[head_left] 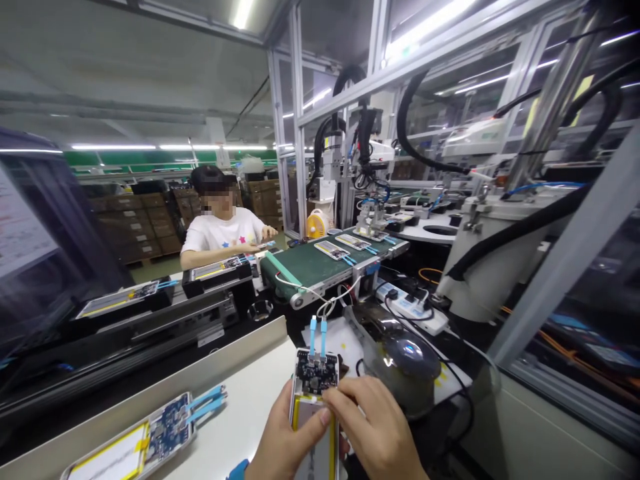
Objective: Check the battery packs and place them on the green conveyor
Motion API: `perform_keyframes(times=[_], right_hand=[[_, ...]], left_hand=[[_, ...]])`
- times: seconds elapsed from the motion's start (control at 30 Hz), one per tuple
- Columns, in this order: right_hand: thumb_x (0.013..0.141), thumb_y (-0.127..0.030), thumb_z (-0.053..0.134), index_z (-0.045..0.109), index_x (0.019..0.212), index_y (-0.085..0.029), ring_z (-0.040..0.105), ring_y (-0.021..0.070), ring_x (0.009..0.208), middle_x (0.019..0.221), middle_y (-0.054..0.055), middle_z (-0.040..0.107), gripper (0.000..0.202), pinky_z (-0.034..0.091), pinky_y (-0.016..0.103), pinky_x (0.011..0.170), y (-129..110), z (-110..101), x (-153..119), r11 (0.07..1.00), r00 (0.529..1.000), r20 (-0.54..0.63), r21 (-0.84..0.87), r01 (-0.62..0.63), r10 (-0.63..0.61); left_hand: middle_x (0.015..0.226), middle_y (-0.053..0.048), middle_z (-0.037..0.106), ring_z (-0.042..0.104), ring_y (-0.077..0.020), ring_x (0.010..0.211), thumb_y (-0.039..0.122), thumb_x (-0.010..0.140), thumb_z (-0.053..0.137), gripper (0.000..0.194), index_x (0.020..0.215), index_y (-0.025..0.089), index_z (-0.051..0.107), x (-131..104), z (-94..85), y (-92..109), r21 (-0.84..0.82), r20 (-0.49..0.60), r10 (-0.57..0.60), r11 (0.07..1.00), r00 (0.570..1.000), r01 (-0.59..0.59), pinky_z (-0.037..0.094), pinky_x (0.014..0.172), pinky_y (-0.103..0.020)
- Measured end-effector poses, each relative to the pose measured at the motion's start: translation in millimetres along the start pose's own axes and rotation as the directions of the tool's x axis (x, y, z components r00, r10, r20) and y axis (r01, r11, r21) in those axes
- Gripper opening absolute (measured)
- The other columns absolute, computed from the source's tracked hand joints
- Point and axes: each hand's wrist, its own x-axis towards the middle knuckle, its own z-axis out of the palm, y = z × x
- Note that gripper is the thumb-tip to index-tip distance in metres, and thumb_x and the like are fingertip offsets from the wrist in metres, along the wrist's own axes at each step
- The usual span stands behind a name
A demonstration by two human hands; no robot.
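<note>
An open power bank (316, 373) is held upright in front of me, its dark circuit board at the top and a yellow-edged white battery below. Two light-blue short cables stick up from its far end. My left hand (290, 430) is wrapped round its left side, thumb lying over the battery. My right hand (373, 423) reaches in from the right, with thumb and fingertips pressed together at the board's lower edge. Whatever may be between those fingertips is hidden. Another open power bank (135, 443) with blue cables lies on the white tray at the lower left.
The white tray (240, 400) has a raised rim. Black fixtures (217, 273) on a rail carry more power banks. A green conveyor belt (300, 263) holds several, beside a robot head (373, 213). A co-worker (220, 230) sits across. A power strip (413, 307) and cables lie right.
</note>
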Motion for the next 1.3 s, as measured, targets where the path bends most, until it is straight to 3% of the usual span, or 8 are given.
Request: perform_keyframes(times=[0.17,0.27,0.37,0.7,1.0,1.1,1.23,1.3], right_hand=[[0.09,-0.018,0.054,0.066,0.092,-0.023,0.058,0.0167,0.075,0.08,0.004,0.058,0.013,0.051,0.029,0.065,0.7,-1.9,0.7,0.917,0.97,0.119,0.317,-0.241,0.214],[0.088,-0.031,0.057,0.068,0.085,-0.025,0.058,0.016,0.075,0.083,0.003,0.053,0.013,0.053,0.023,0.052,-3.5,4.6,-1.3,0.622,0.828,0.329,0.548,-0.56,0.455],[0.085,-0.041,0.059,0.068,0.084,-0.025,0.055,0.0162,0.074,0.084,0.003,0.048,0.019,0.047,0.019,0.038,-9.9,13.0,-4.8,0.37,0.687,0.452,0.606,-0.704,0.569],[0.091,-0.027,0.052,0.061,0.088,-0.023,0.054,0.0166,0.082,0.082,0.002,0.054,0.011,0.046,0.028,0.072,-8.3,7.5,0.5,0.795,0.893,0.242,0.408,-0.449,0.381],[0.085,-0.021,0.055,0.062,0.083,-0.025,0.053,0.0197,0.09,0.092,0.004,0.052,0.008,0.046,0.032,0.077,-13.1,11.1,1.1,0.817,0.875,0.197,0.315,-0.483,0.442],[0.082,-0.022,0.057,0.058,0.084,-0.025,0.053,0.0199,0.099,0.11,0.005,0.05,0.004,0.046,0.031,0.081,-17.5,19.2,-0.6,0.631,0.782,0.232,0.48,-0.61,0.579],[0.078,-0.027,0.061,0.04,0.084,-0.024,0.054,0.014,0.077,0.087,-0.001,0.054,0.022,0.045,0.026,0.068,-26.3,26.4,5.4,0.025,0.597,0.473,0.77,-0.637,0.648],[0.075,-0.027,0.064,0.037,0.082,-0.024,0.052,0.0126,0.072,0.079,-0.004,0.052,0.029,0.043,0.024,0.066,-30.9,27.1,10.1,-0.148,0.559,0.518,0.805,-0.575,0.647]], left_hand=[[0.081,-0.006,0.072,0.068,-0.0195,0.059,0.039,0.083,0.067,0.04,0.108,0.016,0.046,-1.4,3.2,1.1,-0.048,0.01,-0.059,0.997,0.998,0.059,0.051,0.056,-0.029],[0.082,-0.007,0.072,0.068,-0.0195,0.061,0.039,0.086,0.062,0.036,0.109,0.017,0.046,-3.1,5.6,3.2,-0.036,-0.007,-0.083,0.996,0.997,0.083,0.049,0.054,-0.027],[0.088,-0.007,0.071,0.068,-0.0193,0.068,0.038,0.085,0.065,0.035,0.108,0.017,0.048,-4.6,3.7,5.5,0.024,-0.035,-0.067,0.997,0.997,0.068,0.051,0.061,-0.028],[0.083,-0.003,0.066,0.061,-0.0177,0.07,0.029,0.08,0.068,0.036,0.109,0.015,0.051,-1.6,-10.7,-5.4,0.144,-0.049,0.025,0.989,0.998,-0.018,0.051,0.067,-0.03],[0.094,-0.006,0.069,0.062,-0.0204,0.081,0.032,0.078,0.069,0.042,0.112,0.015,0.051,-3.1,-4.3,0.6,0.19,-0.091,0.072,0.98,0.993,-0.053,0.051,0.078,-0.033],[0.105,-0.008,0.069,0.064,-0.024,0.093,0.034,0.08,0.069,0.043,0.115,0.016,0.05,-4.9,-3.3,0.6,0.193,-0.111,0.093,0.979,0.989,-0.07,0.049,0.088,-0.036],[0.11,-0.01,0.068,0.065,-0.0269,0.098,0.034,0.08,0.068,0.044,0.116,0.017,0.049,-9.6,-4.1,-0.7,0.216,-0.115,0.114,0.973,0.987,-0.087,0.049,0.091,-0.038],[0.109,-0.01,0.069,0.065,-0.0278,0.099,0.034,0.08,0.069,0.044,0.116,0.017,0.049,-11.4,-4.9,-1.1,0.245,-0.117,0.105,0.967,0.988,-0.074,0.049,0.091,-0.038]])
